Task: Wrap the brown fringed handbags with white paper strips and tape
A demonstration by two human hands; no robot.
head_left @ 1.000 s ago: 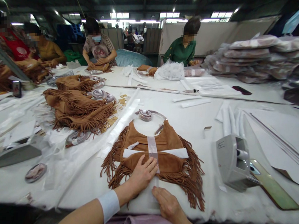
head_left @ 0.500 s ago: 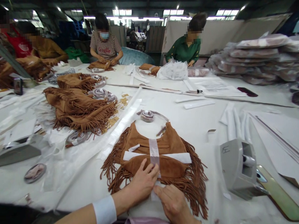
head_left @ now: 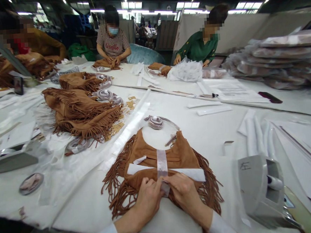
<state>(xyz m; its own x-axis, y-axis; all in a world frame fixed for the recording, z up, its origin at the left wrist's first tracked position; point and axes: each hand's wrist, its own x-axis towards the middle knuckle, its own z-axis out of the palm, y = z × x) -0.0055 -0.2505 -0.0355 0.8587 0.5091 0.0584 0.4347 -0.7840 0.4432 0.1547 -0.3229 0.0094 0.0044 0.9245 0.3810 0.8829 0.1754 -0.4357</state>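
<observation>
A brown suede handbag (head_left: 147, 150) with long fringes at both sides lies flat on the table before me. Down its middle runs a translucent wrapping strip (head_left: 162, 161), crossing a white paper band (head_left: 193, 174) that lies across the bag. At the bag's near edge my left hand (head_left: 149, 194) is closed, fingertips pinching the strip. My right hand (head_left: 185, 190) meets it there, thumb and fingers pressed together on the same strip, whose loose end shows just below the fingertips. A wrapped coiled strap (head_left: 155, 122) rests beyond the bag's opening.
Brown fringed bags (head_left: 84, 110) are heaped at left. To the right stand a grey tape dispenser (head_left: 257, 191) and a phone (head_left: 303, 209), partly hidden. Wrapped bags (head_left: 278, 59) are stacked far right. Co-workers (head_left: 111, 38) work across the table.
My right hand has moved up and forward to the bag's near edge, bringing the strip's end with it. My left hand has drawn its fingers back from the bag's front into a pinch.
</observation>
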